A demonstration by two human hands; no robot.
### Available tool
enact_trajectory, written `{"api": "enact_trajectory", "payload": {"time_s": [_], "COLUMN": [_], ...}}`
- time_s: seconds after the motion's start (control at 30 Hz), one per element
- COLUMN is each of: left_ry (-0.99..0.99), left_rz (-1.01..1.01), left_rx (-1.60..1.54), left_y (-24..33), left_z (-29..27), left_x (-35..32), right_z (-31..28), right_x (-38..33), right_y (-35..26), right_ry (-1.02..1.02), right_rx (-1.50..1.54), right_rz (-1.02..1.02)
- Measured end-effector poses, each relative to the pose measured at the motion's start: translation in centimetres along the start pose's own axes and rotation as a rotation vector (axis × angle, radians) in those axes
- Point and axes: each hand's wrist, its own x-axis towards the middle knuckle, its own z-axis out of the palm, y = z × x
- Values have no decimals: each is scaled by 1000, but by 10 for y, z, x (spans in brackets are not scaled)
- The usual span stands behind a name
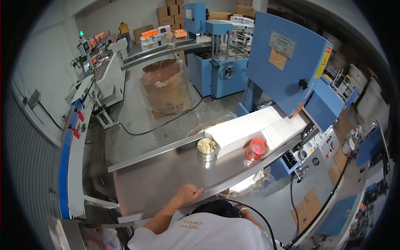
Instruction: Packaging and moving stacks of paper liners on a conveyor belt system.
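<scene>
Grey metal: one tray (158, 177), my left hand (188, 194) over its near side, fingers curled narrow, contact with it unclear. On the tray's right part: two white stacks (243, 125), one pale can (206, 148) at the left end of the far one, one red can (256, 149) at the same end of the near one. My right hand (246, 213), half hidden beside a dark shape (217, 209); its grip I cannot tell.

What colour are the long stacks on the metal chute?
White; the stacks show best in the head view.
</scene>
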Motion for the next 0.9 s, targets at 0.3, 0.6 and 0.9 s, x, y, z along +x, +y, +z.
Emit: {"api": "enact_trajectory", "payload": {"time_s": [0.3, 0.6, 0.9], "left_ry": [268, 677, 789], "left_rz": [81, -172, -309], "left_rx": [-20, 218, -18], "left_y": [19, 11, 22], "left_z": [4, 15, -1], "left_x": [20, 33, 60], "right_z": [-36, -101, -52], "right_x": [95, 151, 25], "right_y": [10, -20, 60], "right_ry": [-44, -94, -306], "right_rx": [-176, -335, -274], "right_rz": [-179, -362, -250]}}
